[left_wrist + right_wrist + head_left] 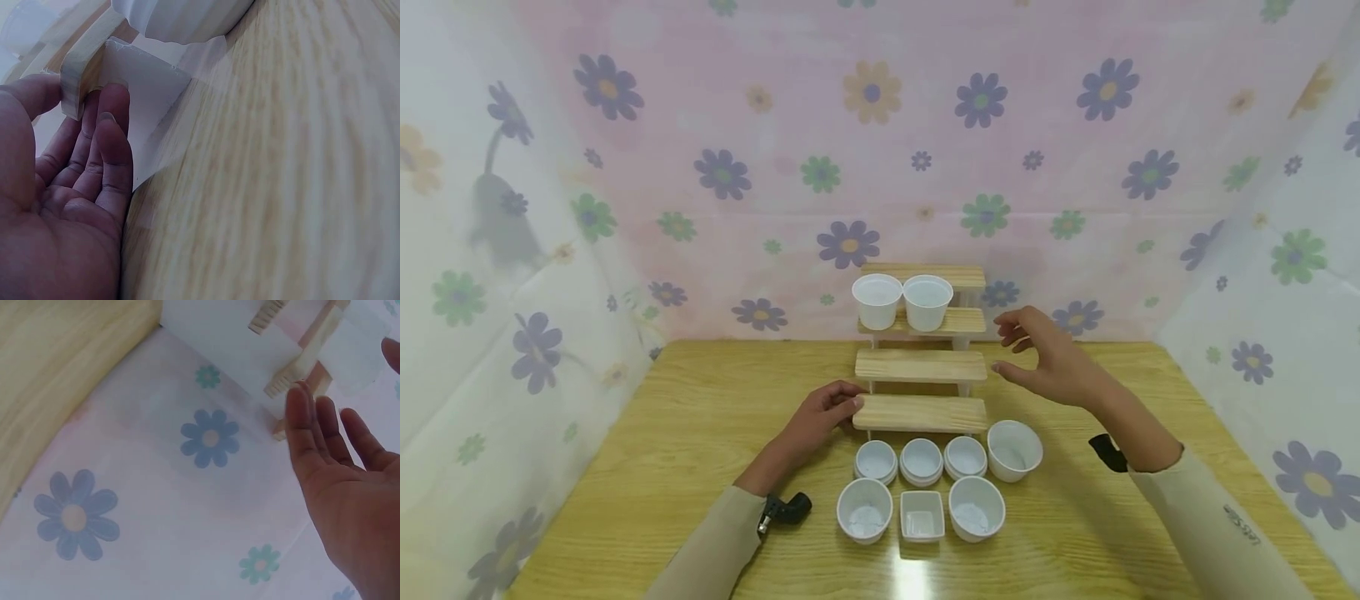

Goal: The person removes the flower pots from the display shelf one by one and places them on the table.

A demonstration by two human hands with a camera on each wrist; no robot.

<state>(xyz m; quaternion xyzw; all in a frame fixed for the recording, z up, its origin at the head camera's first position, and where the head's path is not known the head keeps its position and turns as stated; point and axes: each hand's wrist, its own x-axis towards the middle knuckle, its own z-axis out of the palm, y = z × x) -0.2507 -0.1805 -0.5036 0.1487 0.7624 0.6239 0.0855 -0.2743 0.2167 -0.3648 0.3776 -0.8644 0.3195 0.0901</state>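
A tiered wooden display stand [921,365] with pale slats and white side supports stands near the table's back. My left hand [820,418] grips the left end of its lowest slat [917,413]. In the left wrist view the thumb lies against that slat's end [75,78], and the fingers reach beneath it. To the right of the stand my right hand [1054,360] is held in the air, fingers loosely bent and apart from the slats, holding nothing. Two white cups, the left cup [878,302] and the right cup [928,303], sit side by side on the second slat from the top.
Three small round white bowls, the middle bowl [921,462] among them, line up before the stand. A larger cup [1015,451] stands at their right. Nearer are two more cups, left [865,510] and right [977,508], with a square dish [922,517] between. Flowered cloth [880,167] backs the table.
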